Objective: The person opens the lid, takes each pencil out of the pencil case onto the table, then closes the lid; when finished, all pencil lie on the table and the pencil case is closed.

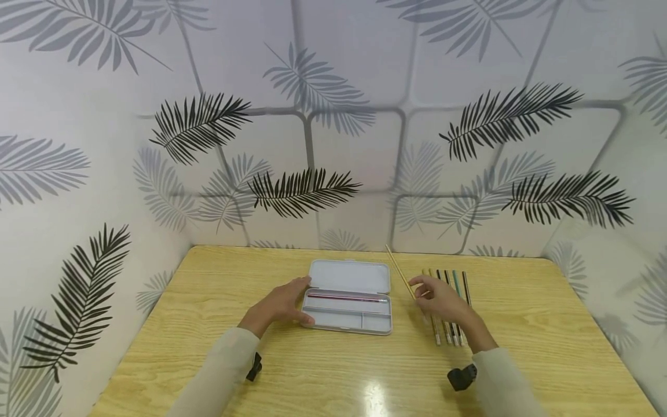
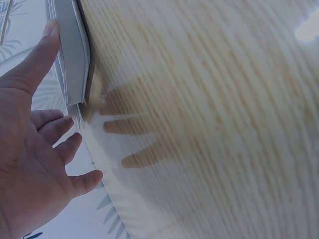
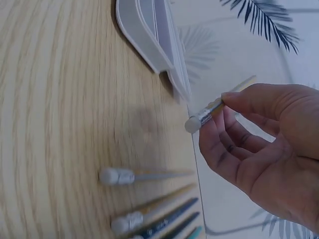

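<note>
Leaf-patterned wallpaper (image 1: 354,150), printed with dark and grey fronds, rises beyond both hands' fingers, and a glossy wood-grain table (image 1: 312,376) lies beneath them. Between the two hands sits an open pale pencil case (image 1: 333,318), its lid (image 1: 349,275) laid back on the side away from the person. Left hand (image 1: 278,302) rests at the case's left end: the thumb touches its near corner, while the other fingers are spread loosely, gripping nothing. To the right of those fingers, a reddish pencil (image 1: 346,297) lies in the case's long rear compartment. Right hand (image 1: 440,298) pinches a yellow pencil (image 1: 398,267) between thumb and fingertips, close to its white eraser end. Its shaft slants up and away to the left of the gripping fingers, just beside the case. Beneath and to the right of that hand, a row of pencils (image 1: 456,282), including yellow, dark and teal ones, lies side by side, eraser ends towards the person.
</note>
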The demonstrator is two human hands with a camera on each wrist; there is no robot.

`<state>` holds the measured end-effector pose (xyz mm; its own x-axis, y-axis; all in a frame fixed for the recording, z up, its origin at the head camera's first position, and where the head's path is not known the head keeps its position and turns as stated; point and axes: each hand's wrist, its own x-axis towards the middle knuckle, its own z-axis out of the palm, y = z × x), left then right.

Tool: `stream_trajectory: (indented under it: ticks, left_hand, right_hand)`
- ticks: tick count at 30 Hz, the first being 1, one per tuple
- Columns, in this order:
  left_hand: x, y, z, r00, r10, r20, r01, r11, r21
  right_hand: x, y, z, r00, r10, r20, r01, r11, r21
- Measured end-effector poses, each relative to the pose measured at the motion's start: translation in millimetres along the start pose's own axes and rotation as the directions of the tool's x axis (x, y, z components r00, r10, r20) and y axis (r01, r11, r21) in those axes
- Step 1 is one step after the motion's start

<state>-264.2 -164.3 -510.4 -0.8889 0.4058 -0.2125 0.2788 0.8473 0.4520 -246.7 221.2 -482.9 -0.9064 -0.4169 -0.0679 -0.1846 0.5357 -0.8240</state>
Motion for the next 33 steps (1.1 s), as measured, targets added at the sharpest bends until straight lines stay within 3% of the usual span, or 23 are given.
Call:
stream_trajectory:
  ticks: [8,15,23,33]
  left_hand:
    - [-0.3,0.4,-0.3,1.000,0.001,-0.003,-0.001,1.000,-0.006]
    - [-2.0,1.1,0.2,1.000,0.001,-0.002,-0.001,1.000,-0.006]
    - [-3.5,3.3,-0.8,1.000,0.004,-0.008,-0.004,1.000,-0.011]
    - [-3.2,2.4,-0.7,1.000,0.009,0.001,-0.009,1.000,-0.014]
  right_hand:
    - [-23,23,-23,0.997,0.050,-0.052,-0.049,0.998,0.028]
    - [-43,47,-40,0.984,0.157,-0.088,-0.147,0.983,0.114]
    - [-63,64,-55,0.966,0.224,-0.126,-0.213,0.972,0.096]
    - [-74,77,-63,0.924,0.350,-0.156,-0.342,0.937,0.076]
